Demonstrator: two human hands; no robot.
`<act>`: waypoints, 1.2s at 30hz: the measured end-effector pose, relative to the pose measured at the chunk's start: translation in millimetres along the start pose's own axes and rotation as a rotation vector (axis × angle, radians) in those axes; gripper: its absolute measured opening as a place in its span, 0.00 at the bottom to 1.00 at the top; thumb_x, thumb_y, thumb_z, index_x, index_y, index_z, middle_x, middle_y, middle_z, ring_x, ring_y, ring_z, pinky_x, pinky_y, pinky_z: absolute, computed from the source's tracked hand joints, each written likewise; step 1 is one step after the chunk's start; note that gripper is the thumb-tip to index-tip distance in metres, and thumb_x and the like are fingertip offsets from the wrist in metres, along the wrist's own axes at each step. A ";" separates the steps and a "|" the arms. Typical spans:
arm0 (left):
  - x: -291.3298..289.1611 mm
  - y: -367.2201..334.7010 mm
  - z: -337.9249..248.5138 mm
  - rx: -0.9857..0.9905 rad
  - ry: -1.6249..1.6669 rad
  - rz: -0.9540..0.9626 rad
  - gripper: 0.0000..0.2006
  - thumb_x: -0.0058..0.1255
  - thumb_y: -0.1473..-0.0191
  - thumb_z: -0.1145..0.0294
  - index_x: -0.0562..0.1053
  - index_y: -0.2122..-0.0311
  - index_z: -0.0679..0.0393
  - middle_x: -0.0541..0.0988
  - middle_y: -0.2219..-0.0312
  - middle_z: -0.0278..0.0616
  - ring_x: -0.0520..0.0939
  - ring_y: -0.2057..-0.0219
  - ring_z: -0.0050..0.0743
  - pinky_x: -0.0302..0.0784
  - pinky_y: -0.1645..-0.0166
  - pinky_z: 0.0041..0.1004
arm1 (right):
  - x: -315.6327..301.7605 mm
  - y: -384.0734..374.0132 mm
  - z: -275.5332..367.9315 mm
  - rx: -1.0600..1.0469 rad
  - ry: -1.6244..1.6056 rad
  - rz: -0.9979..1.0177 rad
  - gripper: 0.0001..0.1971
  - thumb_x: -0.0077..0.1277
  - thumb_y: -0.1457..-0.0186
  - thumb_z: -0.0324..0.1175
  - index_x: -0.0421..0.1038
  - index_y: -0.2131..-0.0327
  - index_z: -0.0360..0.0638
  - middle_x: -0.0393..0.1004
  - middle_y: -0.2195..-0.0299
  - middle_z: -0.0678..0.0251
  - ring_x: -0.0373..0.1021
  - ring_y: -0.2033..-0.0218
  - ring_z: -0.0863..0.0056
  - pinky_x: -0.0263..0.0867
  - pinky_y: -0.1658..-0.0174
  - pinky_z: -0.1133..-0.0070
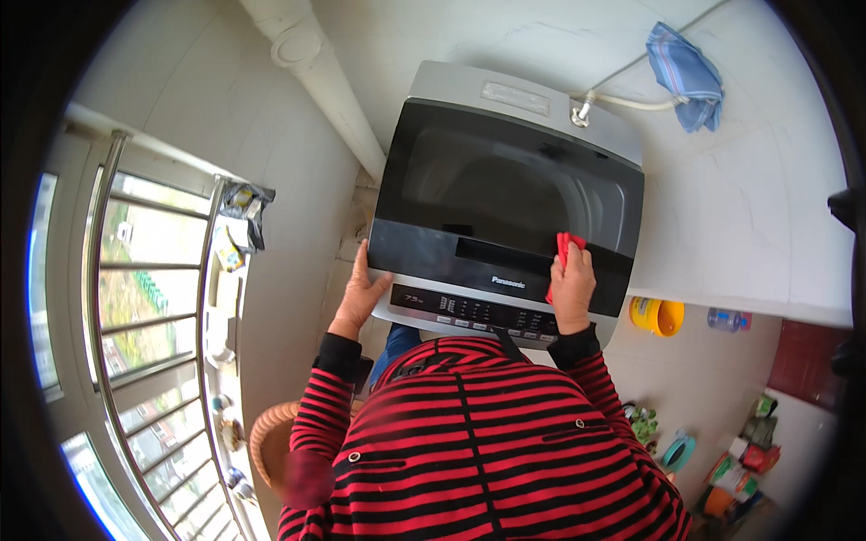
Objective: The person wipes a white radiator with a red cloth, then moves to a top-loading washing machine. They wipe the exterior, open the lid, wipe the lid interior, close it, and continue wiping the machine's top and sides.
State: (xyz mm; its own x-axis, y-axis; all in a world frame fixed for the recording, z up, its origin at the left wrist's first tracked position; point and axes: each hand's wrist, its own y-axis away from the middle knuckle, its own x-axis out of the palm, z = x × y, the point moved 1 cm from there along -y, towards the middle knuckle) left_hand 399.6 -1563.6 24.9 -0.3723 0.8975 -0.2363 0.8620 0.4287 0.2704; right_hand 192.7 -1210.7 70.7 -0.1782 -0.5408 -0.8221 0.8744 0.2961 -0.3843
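In front of me stands a top-loading washing machine (505,194) with a grey body and a dark see-through lid, which is down. My right hand (572,287) grips a red cloth (565,245) and presses it on the right part of the lid's front edge. The cloth is bunched up, partly hidden by the fingers. My left hand (359,296) rests on the machine's front left corner, thumb and fingers apart, holding nothing. Between the hands runs the control panel (469,309) with its row of buttons.
A water hose (622,102) joins the machine's back right, near a hanging blue cloth (687,77). A white pipe (325,86) stands behind on the left. Metal window bars (149,266) line the left side. On the right floor are a yellow bucket (657,316) and plants (642,422).
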 end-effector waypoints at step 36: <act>-39.6 -57.0 55.2 -0.092 0.260 0.699 0.65 0.65 0.43 0.71 0.15 0.30 0.43 0.49 0.29 0.40 0.50 0.30 0.36 0.44 0.28 0.36 | 2.1 56.3 -46.3 0.798 0.308 -0.399 0.13 0.57 0.45 0.33 0.73 0.56 0.44 0.73 0.63 0.52 0.72 0.58 0.48 0.70 0.56 0.58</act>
State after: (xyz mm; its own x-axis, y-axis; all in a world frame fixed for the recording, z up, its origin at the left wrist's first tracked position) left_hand 384.2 -1629.3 -32.6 0.1719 0.9544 0.2440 0.8997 -0.2530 0.3558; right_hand 220.7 -1158.8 27.8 -0.5430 -0.2199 -0.8104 0.7532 -0.5543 -0.3542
